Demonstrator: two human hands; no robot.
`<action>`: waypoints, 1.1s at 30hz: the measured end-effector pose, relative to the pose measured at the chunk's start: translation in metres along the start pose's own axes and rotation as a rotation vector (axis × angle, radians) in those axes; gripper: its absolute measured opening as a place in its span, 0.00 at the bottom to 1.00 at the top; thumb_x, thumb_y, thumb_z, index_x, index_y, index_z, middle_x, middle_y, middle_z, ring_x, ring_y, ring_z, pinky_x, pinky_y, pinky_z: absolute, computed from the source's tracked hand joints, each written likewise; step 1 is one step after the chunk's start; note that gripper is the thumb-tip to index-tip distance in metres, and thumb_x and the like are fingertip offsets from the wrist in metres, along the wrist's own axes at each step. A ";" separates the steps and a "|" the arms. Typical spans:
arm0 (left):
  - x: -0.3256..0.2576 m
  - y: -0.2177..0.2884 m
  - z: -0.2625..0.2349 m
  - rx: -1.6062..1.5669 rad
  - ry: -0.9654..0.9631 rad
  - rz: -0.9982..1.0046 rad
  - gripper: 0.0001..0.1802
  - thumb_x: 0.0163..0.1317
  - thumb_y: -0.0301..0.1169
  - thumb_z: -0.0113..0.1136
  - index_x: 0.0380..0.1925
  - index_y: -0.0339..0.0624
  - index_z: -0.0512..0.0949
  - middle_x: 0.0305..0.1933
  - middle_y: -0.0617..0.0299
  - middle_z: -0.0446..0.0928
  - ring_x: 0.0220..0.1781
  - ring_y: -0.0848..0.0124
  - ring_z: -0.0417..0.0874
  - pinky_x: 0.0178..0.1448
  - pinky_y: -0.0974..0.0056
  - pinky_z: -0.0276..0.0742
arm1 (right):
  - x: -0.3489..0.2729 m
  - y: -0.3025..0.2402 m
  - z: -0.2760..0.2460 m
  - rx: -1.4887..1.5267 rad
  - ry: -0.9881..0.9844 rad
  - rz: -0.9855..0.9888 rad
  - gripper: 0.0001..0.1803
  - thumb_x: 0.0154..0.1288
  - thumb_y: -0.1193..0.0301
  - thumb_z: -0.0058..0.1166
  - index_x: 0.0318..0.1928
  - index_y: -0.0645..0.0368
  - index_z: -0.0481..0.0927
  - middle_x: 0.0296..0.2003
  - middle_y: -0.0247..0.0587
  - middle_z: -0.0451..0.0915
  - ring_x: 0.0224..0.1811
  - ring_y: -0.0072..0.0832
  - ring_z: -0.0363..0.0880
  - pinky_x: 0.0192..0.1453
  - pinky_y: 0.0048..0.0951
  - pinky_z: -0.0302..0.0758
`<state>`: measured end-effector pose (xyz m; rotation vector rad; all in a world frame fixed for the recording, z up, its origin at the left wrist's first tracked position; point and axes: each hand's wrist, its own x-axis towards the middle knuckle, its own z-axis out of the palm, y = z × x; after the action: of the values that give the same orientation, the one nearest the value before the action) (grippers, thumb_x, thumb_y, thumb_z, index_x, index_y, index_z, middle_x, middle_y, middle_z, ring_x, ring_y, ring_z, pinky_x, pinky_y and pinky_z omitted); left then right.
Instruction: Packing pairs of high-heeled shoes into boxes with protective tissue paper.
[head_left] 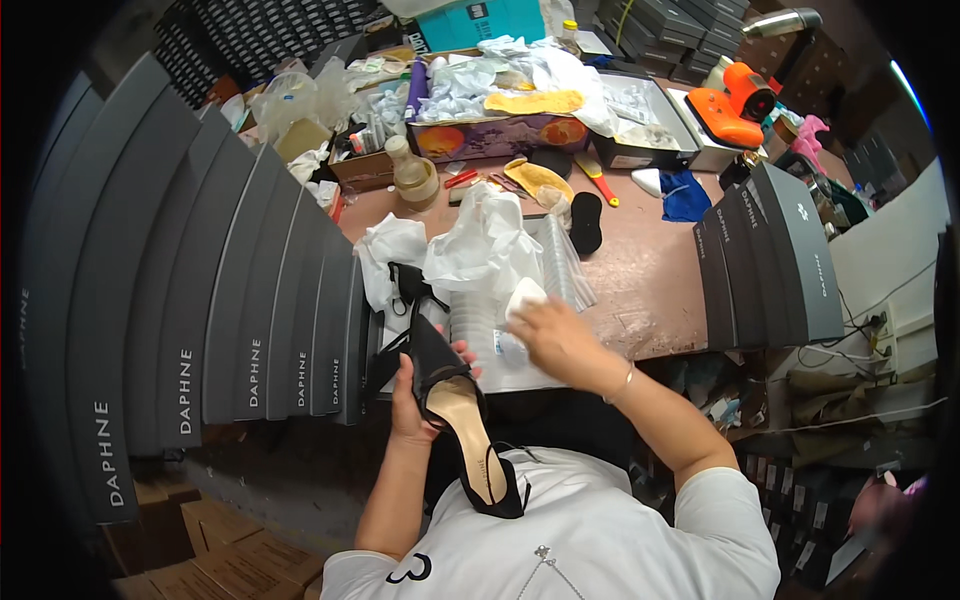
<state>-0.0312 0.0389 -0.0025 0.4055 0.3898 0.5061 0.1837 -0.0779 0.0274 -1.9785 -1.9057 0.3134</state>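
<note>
In the left hand [406,402]: fingers wrapped round a black pointed shoe [456,400] | right hand [560,342] pinching a small white pad [524,296] | crumpled white paper [484,243] just past those fingertips

My left grip [412,405] holds a black shoe [458,405] by its side, toe pointing away from me, pale insole facing up. My right grip [560,340] pinches a small white pad [524,297] above the tabletop [648,305]. Crumpled white paper [485,240] lies just beyond. Grey boxes [230,290] line my left; a shorter row [775,260] stands at my right.
</note>
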 end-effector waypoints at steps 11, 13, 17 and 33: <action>-0.019 -0.026 0.010 0.074 0.297 -0.002 0.34 0.68 0.61 0.40 0.57 0.42 0.69 0.53 0.59 0.74 0.54 0.67 0.75 0.52 0.56 0.77 | 0.001 -0.027 -0.011 0.140 0.145 0.191 0.06 0.61 0.71 0.55 0.32 0.61 0.75 0.31 0.45 0.78 0.29 0.44 0.79 0.37 0.40 0.75; -0.017 -0.029 0.019 0.051 0.278 0.009 0.36 0.68 0.62 0.39 0.57 0.41 0.69 0.53 0.60 0.74 0.55 0.66 0.75 0.56 0.56 0.75 | 0.003 -0.030 -0.008 0.332 0.194 0.105 0.08 0.62 0.70 0.56 0.30 0.59 0.73 0.27 0.44 0.76 0.23 0.43 0.76 0.26 0.39 0.72; -0.024 -0.042 0.043 0.101 0.328 0.105 0.36 0.68 0.63 0.39 0.59 0.42 0.68 0.57 0.61 0.73 0.62 0.67 0.71 0.68 0.61 0.62 | 0.011 -0.068 0.034 0.163 0.222 -0.094 0.09 0.56 0.71 0.59 0.27 0.56 0.70 0.24 0.39 0.73 0.23 0.39 0.77 0.26 0.37 0.73; -0.029 -0.040 0.005 0.165 0.274 -0.049 0.22 0.68 0.27 0.46 0.61 0.48 0.60 0.54 0.52 0.74 0.54 0.61 0.78 0.57 0.54 0.79 | 0.023 -0.038 0.026 0.464 -0.079 0.044 0.09 0.57 0.71 0.61 0.35 0.64 0.79 0.29 0.47 0.81 0.31 0.40 0.81 0.37 0.33 0.76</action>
<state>-0.0373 -0.0105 -0.0097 0.4862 0.7076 0.4843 0.1397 -0.0516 0.0218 -1.7150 -1.6460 0.7787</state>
